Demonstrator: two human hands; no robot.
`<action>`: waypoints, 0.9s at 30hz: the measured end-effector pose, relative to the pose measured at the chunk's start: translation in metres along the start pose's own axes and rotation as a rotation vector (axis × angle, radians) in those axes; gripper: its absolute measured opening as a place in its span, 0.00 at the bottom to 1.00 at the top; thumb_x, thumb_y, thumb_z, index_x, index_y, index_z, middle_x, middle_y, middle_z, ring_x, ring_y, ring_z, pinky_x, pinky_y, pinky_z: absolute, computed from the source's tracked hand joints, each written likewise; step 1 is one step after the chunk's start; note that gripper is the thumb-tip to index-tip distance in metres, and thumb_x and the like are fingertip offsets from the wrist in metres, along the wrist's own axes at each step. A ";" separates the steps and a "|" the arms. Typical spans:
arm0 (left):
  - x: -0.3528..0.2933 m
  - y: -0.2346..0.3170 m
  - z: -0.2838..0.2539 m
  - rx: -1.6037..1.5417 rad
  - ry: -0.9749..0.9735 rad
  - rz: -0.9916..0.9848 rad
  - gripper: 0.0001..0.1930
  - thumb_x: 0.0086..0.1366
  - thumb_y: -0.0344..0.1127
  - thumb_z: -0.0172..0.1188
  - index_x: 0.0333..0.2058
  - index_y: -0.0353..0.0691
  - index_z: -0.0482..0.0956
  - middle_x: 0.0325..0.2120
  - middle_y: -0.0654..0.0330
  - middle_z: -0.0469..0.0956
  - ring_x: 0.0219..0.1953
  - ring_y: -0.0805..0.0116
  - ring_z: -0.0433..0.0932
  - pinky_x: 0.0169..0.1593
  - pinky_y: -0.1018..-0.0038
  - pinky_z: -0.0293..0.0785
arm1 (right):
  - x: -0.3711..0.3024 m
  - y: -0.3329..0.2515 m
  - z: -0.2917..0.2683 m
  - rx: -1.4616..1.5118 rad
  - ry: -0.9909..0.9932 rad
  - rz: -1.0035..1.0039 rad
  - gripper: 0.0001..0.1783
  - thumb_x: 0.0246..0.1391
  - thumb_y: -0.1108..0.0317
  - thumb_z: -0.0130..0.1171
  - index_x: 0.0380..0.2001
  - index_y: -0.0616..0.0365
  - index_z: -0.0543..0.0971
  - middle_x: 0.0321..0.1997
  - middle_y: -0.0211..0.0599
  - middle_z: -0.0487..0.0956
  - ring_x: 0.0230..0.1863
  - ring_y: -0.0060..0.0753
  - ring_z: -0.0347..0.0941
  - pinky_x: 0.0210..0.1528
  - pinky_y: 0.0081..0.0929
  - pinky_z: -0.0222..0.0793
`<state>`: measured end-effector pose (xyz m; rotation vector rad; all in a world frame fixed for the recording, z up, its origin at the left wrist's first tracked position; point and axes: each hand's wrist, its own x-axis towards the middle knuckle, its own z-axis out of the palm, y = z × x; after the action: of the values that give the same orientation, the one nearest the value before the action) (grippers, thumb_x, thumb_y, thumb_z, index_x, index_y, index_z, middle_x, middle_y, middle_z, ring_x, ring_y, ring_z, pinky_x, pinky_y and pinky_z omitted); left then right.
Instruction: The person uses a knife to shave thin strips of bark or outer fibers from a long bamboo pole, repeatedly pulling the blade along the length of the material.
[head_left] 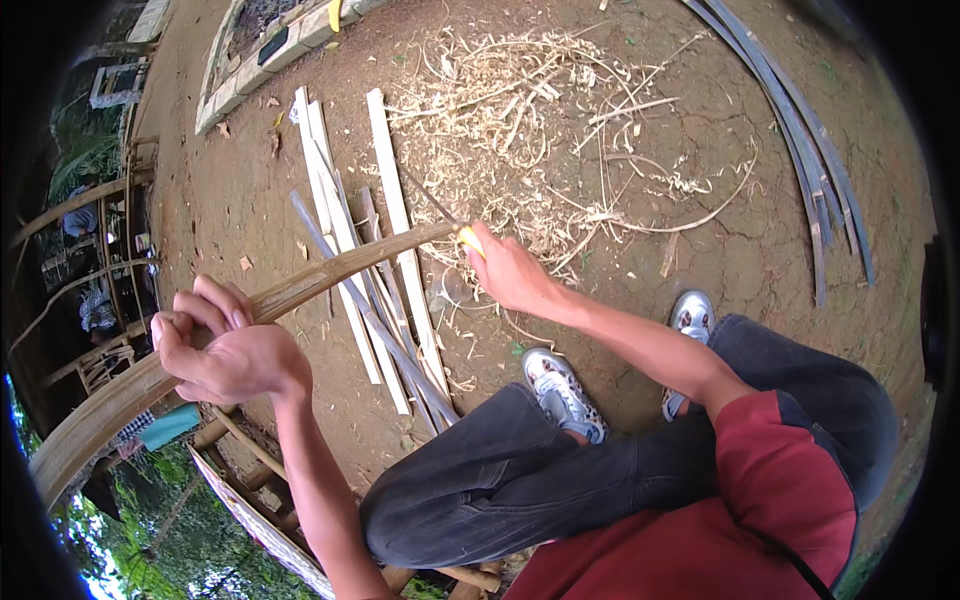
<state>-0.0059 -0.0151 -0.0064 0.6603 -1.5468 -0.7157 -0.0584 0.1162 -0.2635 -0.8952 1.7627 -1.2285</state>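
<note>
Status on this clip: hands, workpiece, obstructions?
Right hand grips yellow-handled knife. Left hand at wooden pole, grip unclear. Shavings on ground; nothing visibly blocking the pole.

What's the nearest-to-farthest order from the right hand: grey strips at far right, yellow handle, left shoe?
1. Yellow handle, held in the right hand.
2. Left shoe, on the ground below.
3. Grey strips, at far right.

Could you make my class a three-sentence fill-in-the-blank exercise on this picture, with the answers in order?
1. The right hand holds a knife whose handle is coloured ____.
2. The left hand is at a long wooden pole, and the person's shirt is ____.
3. Near the curled shavings, the number of shoes in view is ____.
Missing words: yellow; red; two.
</note>
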 end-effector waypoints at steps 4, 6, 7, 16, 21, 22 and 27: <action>0.002 0.002 0.006 -0.064 -0.012 -0.028 0.16 0.63 0.36 0.40 0.18 0.45 0.47 0.12 0.65 0.45 0.14 0.75 0.46 0.16 0.79 0.41 | 0.003 -0.006 -0.005 0.010 0.021 -0.088 0.14 0.62 0.73 0.44 0.48 0.69 0.62 0.14 0.39 0.72 0.08 0.30 0.65 0.07 0.26 0.59; 0.000 0.006 0.014 -0.102 -0.047 -0.011 0.16 0.63 0.36 0.40 0.17 0.46 0.47 0.12 0.65 0.45 0.13 0.76 0.46 0.16 0.79 0.41 | 0.012 0.065 0.020 -0.073 -0.102 0.150 0.19 0.61 0.75 0.43 0.53 0.75 0.61 0.15 0.35 0.71 0.08 0.26 0.64 0.05 0.23 0.58; 0.000 0.002 0.010 -0.113 -0.061 -0.003 0.16 0.63 0.36 0.40 0.17 0.46 0.47 0.12 0.65 0.45 0.13 0.76 0.46 0.16 0.80 0.41 | 0.011 0.057 0.019 -0.025 -0.116 0.187 0.20 0.60 0.75 0.44 0.54 0.75 0.61 0.14 0.34 0.71 0.08 0.26 0.64 0.05 0.23 0.58; -0.008 0.010 0.016 -0.067 -0.154 -0.055 0.17 0.64 0.39 0.40 0.19 0.48 0.46 0.13 0.67 0.46 0.15 0.75 0.48 0.18 0.79 0.43 | 0.017 0.037 0.015 0.016 -0.016 0.065 0.16 0.64 0.71 0.42 0.50 0.73 0.61 0.12 0.33 0.69 0.08 0.25 0.62 0.07 0.22 0.56; -0.009 0.010 0.008 -0.066 -0.156 -0.019 0.18 0.64 0.41 0.40 0.18 0.48 0.47 0.11 0.66 0.47 0.15 0.76 0.48 0.18 0.80 0.43 | 0.008 0.013 -0.003 0.027 -0.089 0.077 0.18 0.64 0.71 0.41 0.50 0.78 0.62 0.13 0.33 0.68 0.08 0.23 0.62 0.04 0.19 0.52; -0.011 0.008 0.004 -0.039 -0.156 -0.041 0.17 0.64 0.41 0.40 0.18 0.48 0.47 0.11 0.66 0.46 0.15 0.75 0.48 0.18 0.80 0.43 | 0.006 0.005 -0.003 0.054 -0.012 -0.035 0.18 0.64 0.71 0.41 0.50 0.78 0.62 0.13 0.34 0.68 0.08 0.22 0.62 0.03 0.18 0.52; -0.007 0.010 0.008 -0.007 -0.141 -0.030 0.17 0.64 0.40 0.38 0.18 0.48 0.47 0.11 0.66 0.45 0.14 0.76 0.48 0.17 0.80 0.43 | 0.006 0.029 0.005 0.016 -0.075 0.055 0.15 0.62 0.72 0.44 0.45 0.78 0.66 0.14 0.38 0.71 0.08 0.25 0.63 0.03 0.21 0.53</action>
<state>-0.0136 -0.0035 -0.0038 0.6400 -1.6660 -0.8037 -0.0601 0.1167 -0.2931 -0.8673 1.7051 -1.1574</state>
